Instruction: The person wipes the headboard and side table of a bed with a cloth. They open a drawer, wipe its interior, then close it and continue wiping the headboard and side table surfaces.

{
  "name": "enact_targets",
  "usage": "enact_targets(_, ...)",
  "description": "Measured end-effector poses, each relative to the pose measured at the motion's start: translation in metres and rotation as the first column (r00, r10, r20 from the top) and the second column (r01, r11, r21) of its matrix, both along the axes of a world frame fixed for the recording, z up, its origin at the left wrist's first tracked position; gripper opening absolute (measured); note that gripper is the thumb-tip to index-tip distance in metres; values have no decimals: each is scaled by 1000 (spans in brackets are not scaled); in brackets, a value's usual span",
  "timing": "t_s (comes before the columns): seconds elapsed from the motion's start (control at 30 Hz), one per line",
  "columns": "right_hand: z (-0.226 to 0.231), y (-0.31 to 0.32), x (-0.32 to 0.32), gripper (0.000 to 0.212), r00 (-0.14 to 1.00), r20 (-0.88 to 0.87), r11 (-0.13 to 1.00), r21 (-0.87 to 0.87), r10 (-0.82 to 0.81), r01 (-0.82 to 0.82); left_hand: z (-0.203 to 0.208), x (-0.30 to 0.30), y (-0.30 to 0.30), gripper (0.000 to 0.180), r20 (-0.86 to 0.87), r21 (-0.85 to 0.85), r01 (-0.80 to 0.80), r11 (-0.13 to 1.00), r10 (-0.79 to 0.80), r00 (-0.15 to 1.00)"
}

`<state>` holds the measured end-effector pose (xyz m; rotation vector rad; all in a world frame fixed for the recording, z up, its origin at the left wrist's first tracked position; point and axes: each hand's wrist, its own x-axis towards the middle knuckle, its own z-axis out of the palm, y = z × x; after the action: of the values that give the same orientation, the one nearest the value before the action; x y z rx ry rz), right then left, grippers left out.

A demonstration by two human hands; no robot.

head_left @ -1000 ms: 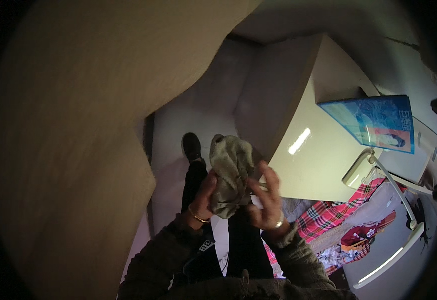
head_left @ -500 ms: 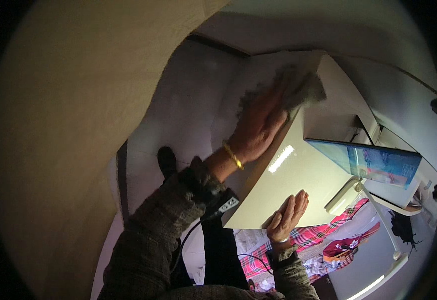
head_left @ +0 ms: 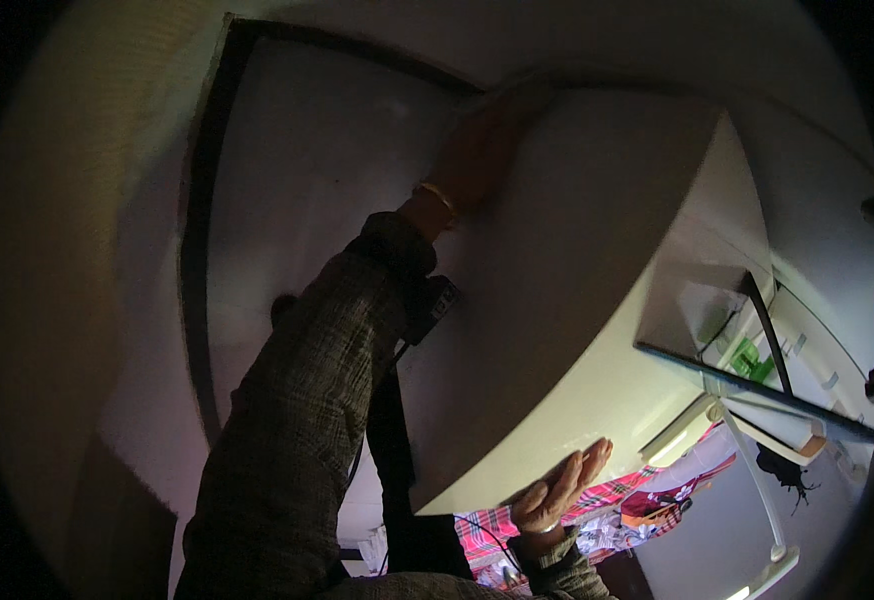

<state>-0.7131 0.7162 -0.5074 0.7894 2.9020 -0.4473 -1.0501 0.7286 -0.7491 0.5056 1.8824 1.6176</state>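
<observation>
My left hand [head_left: 482, 150], with a gold-coloured bangle at its wrist, reaches far down along the shaded side panel [head_left: 557, 240] of a white cabinet-like piece of furniture. Its fingers are dim and blurred near the panel's far edge. The grey cloth it was pressing half a second ago is lost in the dark there. My right hand [head_left: 562, 490] rests with fingers stretched out on the near edge of the glossy white top [head_left: 567, 400], holding nothing.
On the top stands a dark-framed clear panel [head_left: 717, 370], with a green object [head_left: 747, 358] behind it. A white folding lamp [head_left: 682, 430] is beside it. Red plaid fabric [head_left: 487, 540] lies below my right hand. A large pale surface [head_left: 77, 250] fills the left.
My left hand has swept from the top's lit edge down onto the shaded side panel. The view has tilted, showing more of that side. My right hand stays at the near edge.
</observation>
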Motion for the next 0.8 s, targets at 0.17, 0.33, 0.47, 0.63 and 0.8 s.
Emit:
enact_targets(0.17, 1, -3, 4, 57, 1000, -21, 1000, 22, 14, -13, -68, -3, -1, 49, 176, -137, 63, 989, -38, 984)
enact_targets(0.33, -4, -2, 14, 57, 998, -59, 997, 78, 31, -27, -126, -6, -3, 51, -317, -305, 217, 928, -313, 895)
enact_targets(0.47, -10, 3, 14, 53, 983, -68, 969, 193, 169, -153, -179, 3, -11, 47, -511, -421, 218, 881, -428, 745)
enact_targets(0.63, -11, 8, 8, 45, 932, 56, 862, 364, 359, -353, -228, 60, -45, 53, -429, -450, 98, 887, -311, 848)
enact_targets(0.8, 2, 3, 7, 61, 996, 45, 993, 95, 71, -75, -171, 121, -133, 74, -62, -445, 312, 839, -377, 924)
